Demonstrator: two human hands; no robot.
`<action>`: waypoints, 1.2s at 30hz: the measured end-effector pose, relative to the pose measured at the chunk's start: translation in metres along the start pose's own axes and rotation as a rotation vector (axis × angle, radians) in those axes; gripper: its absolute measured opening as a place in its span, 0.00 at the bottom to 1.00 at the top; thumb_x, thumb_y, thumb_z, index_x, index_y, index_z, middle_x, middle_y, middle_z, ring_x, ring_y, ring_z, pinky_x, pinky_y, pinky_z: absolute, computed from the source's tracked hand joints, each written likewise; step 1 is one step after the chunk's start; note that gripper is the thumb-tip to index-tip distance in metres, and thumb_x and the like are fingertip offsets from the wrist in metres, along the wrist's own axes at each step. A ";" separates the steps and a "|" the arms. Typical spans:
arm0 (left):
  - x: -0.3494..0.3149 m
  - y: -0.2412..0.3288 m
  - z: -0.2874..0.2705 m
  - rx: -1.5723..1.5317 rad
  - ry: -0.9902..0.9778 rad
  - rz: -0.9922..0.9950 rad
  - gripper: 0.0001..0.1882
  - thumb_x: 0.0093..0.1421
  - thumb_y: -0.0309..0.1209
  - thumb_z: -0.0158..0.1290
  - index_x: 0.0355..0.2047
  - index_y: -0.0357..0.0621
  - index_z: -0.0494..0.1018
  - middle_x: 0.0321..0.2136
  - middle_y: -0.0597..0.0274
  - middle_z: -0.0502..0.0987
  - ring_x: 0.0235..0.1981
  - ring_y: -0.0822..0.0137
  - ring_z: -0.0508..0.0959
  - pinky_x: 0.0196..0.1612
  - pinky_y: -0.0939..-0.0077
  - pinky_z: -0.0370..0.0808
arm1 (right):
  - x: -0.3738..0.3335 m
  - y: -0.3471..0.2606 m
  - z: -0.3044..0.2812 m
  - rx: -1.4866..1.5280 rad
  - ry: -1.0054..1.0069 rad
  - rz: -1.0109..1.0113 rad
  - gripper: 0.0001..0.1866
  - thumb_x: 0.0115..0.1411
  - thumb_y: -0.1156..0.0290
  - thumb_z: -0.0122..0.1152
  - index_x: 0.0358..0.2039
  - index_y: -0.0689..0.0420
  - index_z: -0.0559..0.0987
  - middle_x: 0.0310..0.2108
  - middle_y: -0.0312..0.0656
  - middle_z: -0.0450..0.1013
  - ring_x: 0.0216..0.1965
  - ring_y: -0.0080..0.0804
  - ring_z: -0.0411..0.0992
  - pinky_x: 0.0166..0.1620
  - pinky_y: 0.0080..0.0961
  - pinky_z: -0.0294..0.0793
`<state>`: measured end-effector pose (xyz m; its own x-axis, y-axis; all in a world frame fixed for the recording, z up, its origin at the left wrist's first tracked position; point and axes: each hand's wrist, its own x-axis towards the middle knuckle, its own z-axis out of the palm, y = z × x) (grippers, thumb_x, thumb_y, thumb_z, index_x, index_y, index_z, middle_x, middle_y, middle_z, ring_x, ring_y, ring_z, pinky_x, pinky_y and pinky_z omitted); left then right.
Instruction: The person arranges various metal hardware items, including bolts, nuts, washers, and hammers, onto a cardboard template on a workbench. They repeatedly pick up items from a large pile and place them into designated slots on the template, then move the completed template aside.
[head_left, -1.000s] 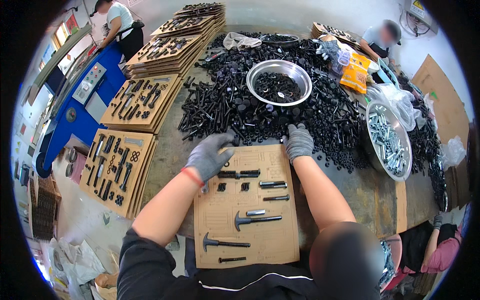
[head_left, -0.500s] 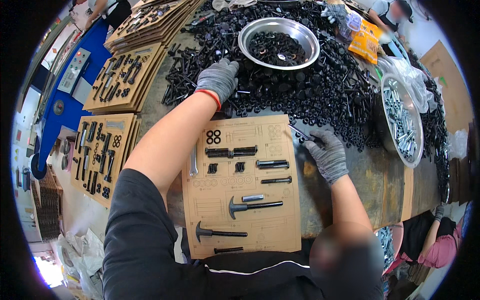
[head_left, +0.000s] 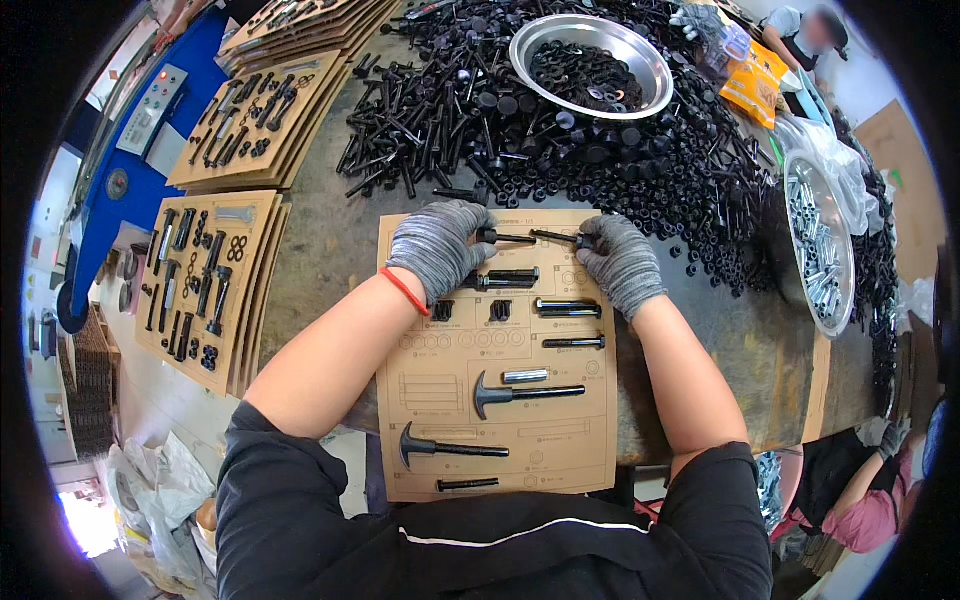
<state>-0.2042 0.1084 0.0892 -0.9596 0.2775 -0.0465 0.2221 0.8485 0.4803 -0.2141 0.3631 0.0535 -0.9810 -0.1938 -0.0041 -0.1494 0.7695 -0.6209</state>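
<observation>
Both my hands wear grey knitted gloves and hover over the top of a brown cardboard sheet printed with outlines. My left hand is closed on a black bolt, its shank pointing right. Facing it, my right hand pinches another slim black bolt by its thicker end, the tip pointing left. Below them on the sheet lie long black bolts, small black springs or coiled pieces, a silver sleeve and two black pieces with curved crossheads.
A heap of black bolts and nuts covers the far table, with a steel bowl of washers on it. To the right stands a bowl of silver sleeves. Filled cardboard sheets are stacked left. Other people work at the far right and lower right.
My left hand has come back from the heap with a bolt. My right hand has moved left and up over the sheet with its bolt, and the two now face each other.
</observation>
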 end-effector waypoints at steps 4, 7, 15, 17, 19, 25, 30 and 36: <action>0.002 -0.019 0.011 0.134 0.008 0.105 0.18 0.49 0.37 0.63 0.41 0.48 0.78 0.32 0.54 0.78 0.38 0.53 0.77 0.44 0.62 0.74 | 0.005 -0.007 0.007 -0.021 -0.023 -0.087 0.16 0.53 0.73 0.67 0.44 0.58 0.78 0.36 0.46 0.76 0.35 0.35 0.77 0.41 0.27 0.78; 0.002 -0.015 0.006 0.113 -0.058 0.042 0.17 0.49 0.36 0.63 0.40 0.46 0.78 0.33 0.54 0.78 0.38 0.53 0.77 0.45 0.63 0.74 | 0.014 -0.015 0.013 -0.099 -0.060 -0.124 0.15 0.53 0.73 0.67 0.43 0.59 0.78 0.37 0.46 0.76 0.36 0.35 0.77 0.41 0.27 0.78; -0.009 -0.007 0.002 0.116 0.050 0.067 0.25 0.47 0.34 0.64 0.47 0.47 0.73 0.45 0.54 0.75 0.48 0.54 0.74 0.53 0.64 0.71 | 0.028 -0.031 0.019 -0.098 -0.173 -0.072 0.18 0.52 0.72 0.66 0.45 0.56 0.78 0.39 0.47 0.76 0.39 0.42 0.75 0.47 0.32 0.75; -0.027 -0.010 -0.008 -0.060 0.191 0.081 0.30 0.47 0.33 0.64 0.52 0.47 0.70 0.47 0.55 0.75 0.49 0.54 0.74 0.54 0.64 0.70 | 0.020 -0.022 0.016 -0.049 -0.027 -0.158 0.20 0.52 0.72 0.66 0.47 0.55 0.77 0.40 0.46 0.75 0.37 0.39 0.75 0.45 0.31 0.75; -0.052 -0.015 -0.021 -0.217 0.322 0.027 0.30 0.47 0.29 0.65 0.52 0.45 0.70 0.45 0.56 0.75 0.47 0.59 0.75 0.51 0.66 0.72 | 0.027 -0.035 -0.017 -0.018 0.048 -0.279 0.19 0.52 0.71 0.67 0.46 0.57 0.77 0.37 0.46 0.75 0.38 0.36 0.76 0.44 0.31 0.76; -0.105 -0.107 0.036 -0.614 0.637 -0.140 0.23 0.51 0.23 0.62 0.48 0.37 0.72 0.33 0.65 0.74 0.33 0.75 0.72 0.40 0.80 0.73 | 0.139 -0.066 -0.100 -0.397 0.189 -0.076 0.16 0.54 0.69 0.64 0.45 0.50 0.80 0.40 0.45 0.77 0.42 0.41 0.76 0.48 0.34 0.75; -0.085 -0.103 0.031 -0.658 0.676 -0.186 0.16 0.54 0.21 0.59 0.44 0.36 0.74 0.31 0.67 0.75 0.28 0.79 0.69 0.35 0.84 0.72 | 0.193 -0.082 -0.094 -0.790 -0.286 0.058 0.18 0.48 0.68 0.67 0.43 0.49 0.82 0.40 0.44 0.78 0.44 0.42 0.75 0.52 0.34 0.72; -0.087 -0.101 0.028 -0.622 0.639 -0.205 0.13 0.55 0.22 0.58 0.42 0.37 0.75 0.29 0.68 0.75 0.27 0.80 0.69 0.34 0.85 0.72 | 0.198 -0.068 -0.094 -0.686 -0.194 0.012 0.15 0.47 0.67 0.70 0.38 0.50 0.83 0.33 0.42 0.79 0.38 0.37 0.76 0.46 0.32 0.74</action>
<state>-0.1385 0.0116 0.0198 -0.9242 -0.3112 0.2216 0.0815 0.4062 0.9102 -0.4099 0.3295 0.1684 -0.9531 -0.2383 -0.1867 -0.2449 0.9695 0.0130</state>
